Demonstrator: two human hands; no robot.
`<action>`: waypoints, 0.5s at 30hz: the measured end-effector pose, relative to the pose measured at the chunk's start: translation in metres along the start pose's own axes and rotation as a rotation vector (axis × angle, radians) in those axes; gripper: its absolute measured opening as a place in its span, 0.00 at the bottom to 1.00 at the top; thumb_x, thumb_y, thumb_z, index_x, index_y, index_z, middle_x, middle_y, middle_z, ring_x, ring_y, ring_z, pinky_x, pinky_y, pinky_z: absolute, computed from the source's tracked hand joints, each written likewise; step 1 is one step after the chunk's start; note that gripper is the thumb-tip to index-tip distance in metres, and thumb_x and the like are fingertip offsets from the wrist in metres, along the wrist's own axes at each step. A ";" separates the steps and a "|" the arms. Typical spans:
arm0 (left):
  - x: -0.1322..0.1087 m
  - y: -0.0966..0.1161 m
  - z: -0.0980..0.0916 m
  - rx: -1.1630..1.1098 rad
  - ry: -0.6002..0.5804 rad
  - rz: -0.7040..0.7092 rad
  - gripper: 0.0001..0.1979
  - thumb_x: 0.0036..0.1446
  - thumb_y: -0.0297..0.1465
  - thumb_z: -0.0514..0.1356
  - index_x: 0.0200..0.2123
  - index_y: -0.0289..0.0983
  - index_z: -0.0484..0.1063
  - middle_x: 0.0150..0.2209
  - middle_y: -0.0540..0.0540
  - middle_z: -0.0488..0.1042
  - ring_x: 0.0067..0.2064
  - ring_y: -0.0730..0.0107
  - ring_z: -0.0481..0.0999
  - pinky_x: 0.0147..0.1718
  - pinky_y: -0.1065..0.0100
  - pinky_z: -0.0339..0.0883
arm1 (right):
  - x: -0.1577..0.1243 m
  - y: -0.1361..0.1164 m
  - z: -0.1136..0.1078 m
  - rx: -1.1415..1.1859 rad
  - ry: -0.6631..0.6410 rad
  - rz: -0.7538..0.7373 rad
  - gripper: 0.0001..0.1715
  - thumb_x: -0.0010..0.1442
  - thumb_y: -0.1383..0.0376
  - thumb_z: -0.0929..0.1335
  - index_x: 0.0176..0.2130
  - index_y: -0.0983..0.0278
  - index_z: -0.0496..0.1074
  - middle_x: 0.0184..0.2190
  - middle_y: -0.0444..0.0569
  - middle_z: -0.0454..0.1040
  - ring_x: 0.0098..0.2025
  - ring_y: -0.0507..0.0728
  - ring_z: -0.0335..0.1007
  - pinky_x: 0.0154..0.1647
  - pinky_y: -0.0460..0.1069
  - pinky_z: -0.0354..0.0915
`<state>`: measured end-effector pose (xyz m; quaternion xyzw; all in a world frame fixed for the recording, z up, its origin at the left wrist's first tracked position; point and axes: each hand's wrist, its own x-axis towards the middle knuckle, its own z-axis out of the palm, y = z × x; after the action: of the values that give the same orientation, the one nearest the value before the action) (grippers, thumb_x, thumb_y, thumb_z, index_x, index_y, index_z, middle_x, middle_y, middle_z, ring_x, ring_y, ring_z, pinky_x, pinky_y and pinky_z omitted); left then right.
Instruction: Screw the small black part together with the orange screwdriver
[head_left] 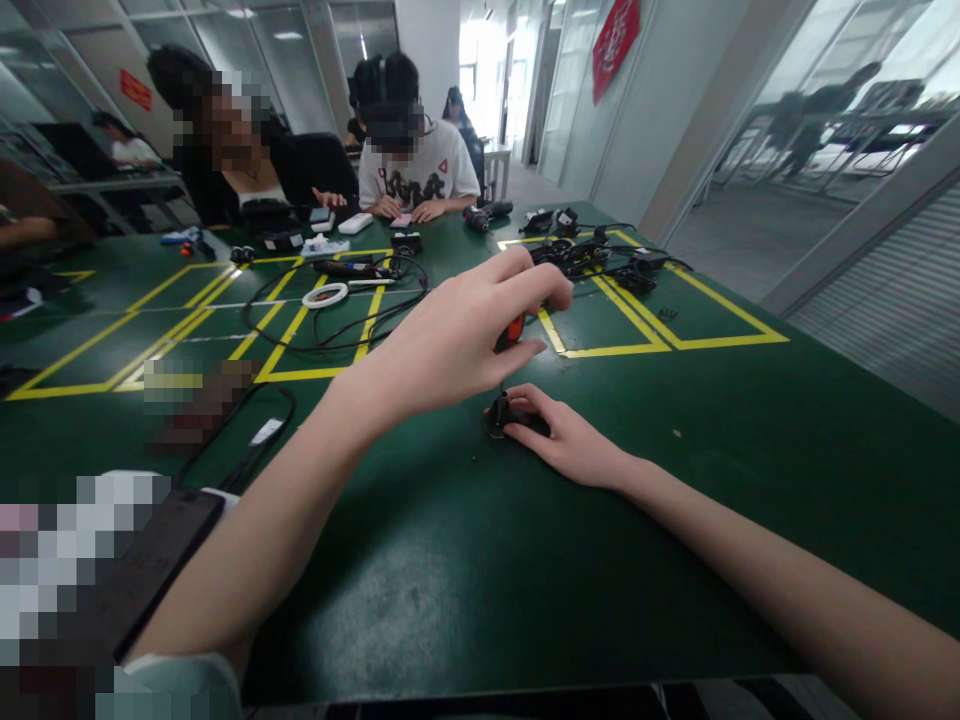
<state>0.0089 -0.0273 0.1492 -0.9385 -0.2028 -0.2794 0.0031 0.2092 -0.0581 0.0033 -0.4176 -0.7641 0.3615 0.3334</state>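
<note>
My left hand [465,325] is closed round the handle of a screwdriver [514,330], whose orange and black grip shows between thumb and fingers. Its thin shaft points down to a small black part [496,420] on the green table; whether the tip touches it I cannot tell. My right hand [570,440] rests on the tabletop with thumb and fingers pinching that black part from the right, hiding some of it. A tiny dark speck [474,459] lies just in front, too small to name.
Bundled black cables [577,255] lie beyond my hands on the table [600,600]. Left of them are a white tape ring [325,295] and a looped cord. A dark power bank-like block [169,560] sits near my left forearm. Two people [416,170] sit across.
</note>
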 end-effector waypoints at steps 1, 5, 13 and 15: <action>0.000 -0.001 0.000 0.006 -0.001 0.000 0.10 0.63 0.25 0.56 0.47 0.38 0.70 0.46 0.43 0.74 0.43 0.66 0.74 0.40 0.66 0.66 | 0.000 0.000 0.000 0.000 0.001 -0.002 0.11 0.68 0.64 0.68 0.50 0.58 0.65 0.50 0.54 0.80 0.55 0.63 0.78 0.62 0.65 0.70; -0.001 0.001 -0.003 0.057 -0.072 -0.023 0.11 0.61 0.26 0.56 0.47 0.37 0.71 0.44 0.43 0.76 0.41 0.65 0.73 0.37 0.66 0.64 | 0.000 0.001 0.000 -0.003 0.003 -0.017 0.11 0.68 0.64 0.68 0.50 0.59 0.66 0.50 0.55 0.80 0.56 0.63 0.78 0.62 0.64 0.71; -0.001 0.000 -0.007 -0.045 -0.048 0.030 0.14 0.62 0.25 0.57 0.51 0.38 0.71 0.47 0.44 0.79 0.46 0.67 0.77 0.45 0.66 0.68 | 0.000 0.000 0.000 -0.002 -0.003 -0.028 0.09 0.69 0.64 0.67 0.49 0.60 0.66 0.50 0.55 0.79 0.55 0.62 0.78 0.61 0.63 0.71; -0.001 -0.001 -0.005 -0.006 -0.046 0.003 0.13 0.62 0.29 0.59 0.50 0.38 0.71 0.43 0.45 0.79 0.44 0.66 0.77 0.42 0.66 0.67 | 0.000 0.000 0.000 -0.004 -0.001 -0.022 0.10 0.68 0.65 0.67 0.50 0.59 0.66 0.50 0.55 0.80 0.55 0.62 0.78 0.61 0.63 0.71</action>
<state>0.0047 -0.0271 0.1527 -0.9449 -0.2008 -0.2585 -0.0038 0.2091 -0.0577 0.0032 -0.4096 -0.7695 0.3564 0.3362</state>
